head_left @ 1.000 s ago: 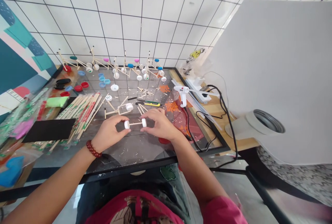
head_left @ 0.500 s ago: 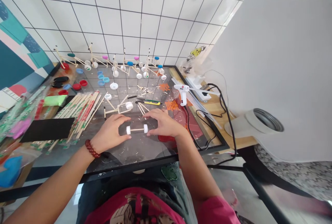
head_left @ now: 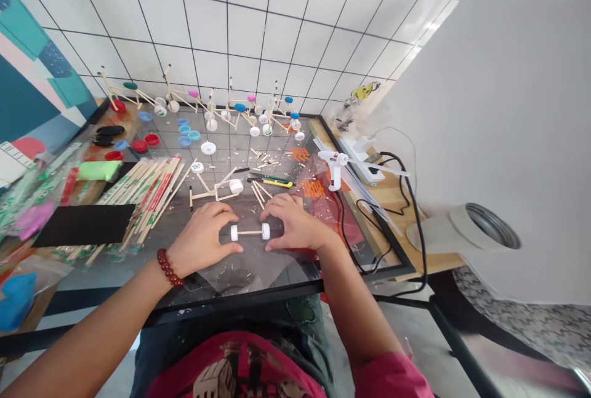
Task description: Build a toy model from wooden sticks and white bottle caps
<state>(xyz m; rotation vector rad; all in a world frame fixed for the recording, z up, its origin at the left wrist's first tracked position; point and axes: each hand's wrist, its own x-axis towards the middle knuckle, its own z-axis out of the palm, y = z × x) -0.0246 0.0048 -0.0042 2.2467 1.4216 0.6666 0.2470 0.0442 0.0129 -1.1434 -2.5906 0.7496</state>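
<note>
- Orange characters are printed on a clear plastic sheet (head_left: 313, 189) on the right of the desk (head_left: 231, 307) (too skewed to read). Red and green print runs along the paper-wrapped chopsticks (head_left: 148, 192), also unreadable. No brand can be made out on the yellow utility knife (head_left: 272, 181) or the white hot glue gun (head_left: 333, 167).
- The left hand (head_left: 201, 239), with a red bead bracelet (head_left: 168, 267) on its wrist, lies low and cupped, its fingers (head_left: 228, 229) pointing inward.
- The right hand (head_left: 295, 224) mirrors it from the other side, arched over the glass. The hands stand apart, one at each end of the piece, close beside its wheels (whether they actually grip it, I cannot tell).
- Between them, on the glass near the desk's front edge, lies a wooden stick axle (head_left: 249, 232) with a white bottle-cap wheel on each end. It sits level and straight, just in front of a stick frame with white wheels (head_left: 215, 187).
</note>
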